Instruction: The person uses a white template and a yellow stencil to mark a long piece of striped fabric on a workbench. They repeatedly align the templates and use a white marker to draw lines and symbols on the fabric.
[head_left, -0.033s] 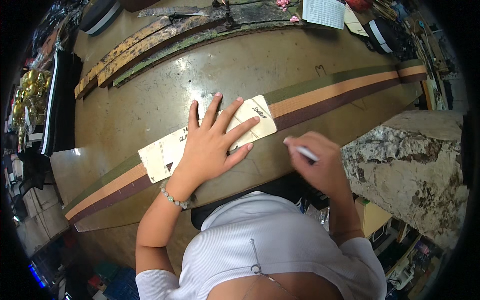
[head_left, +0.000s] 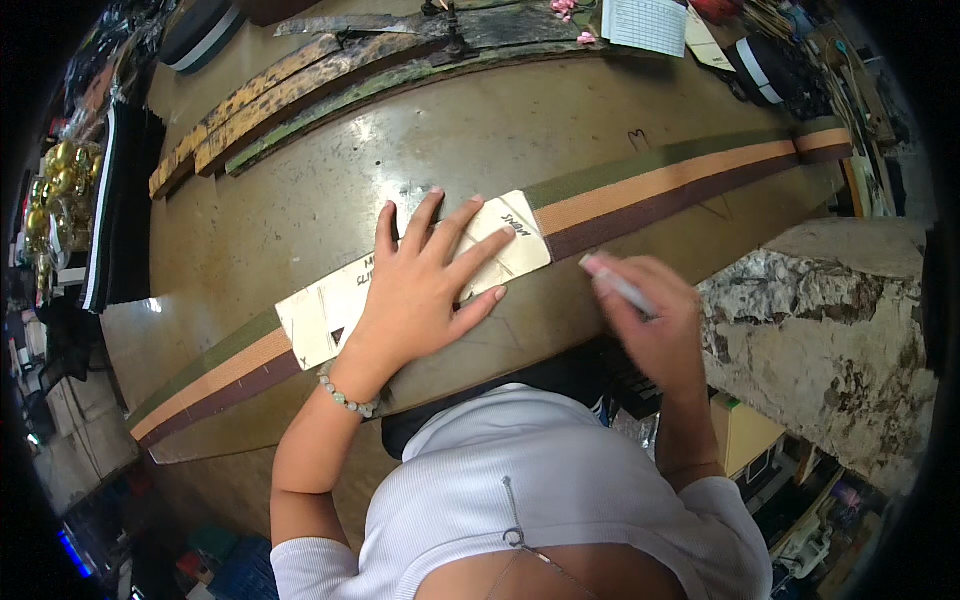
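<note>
Flatly, the left hand (head_left: pixel 415 290) lies across a cream card (head_left: pixel 515 258), its 5 digits spread; that grip is wide open, pressing on the card without closing around anything. The card rests slantwise on a long woven strip (head_left: pixel 660 184) with 3 bands, green on the far side, tan in the middle and dark brown on the near side. The strip crosses the tabletop (head_left: pixel 270 230) from near left to far right, running out past both ends of the card.

To the right, the right hand (head_left: pixel 655 315) has its grip closed around a slim white stick (head_left: pixel 632 296), blurred. The stick's far end is near the card's right end, on the near side of the strip; whether it touches the tabletop I cannot tell.

Far left lie spotted yellow wooden bars (head_left: pixel 265 110); far right stands a black roll (head_left: pixel 758 72) with a white band.
</note>
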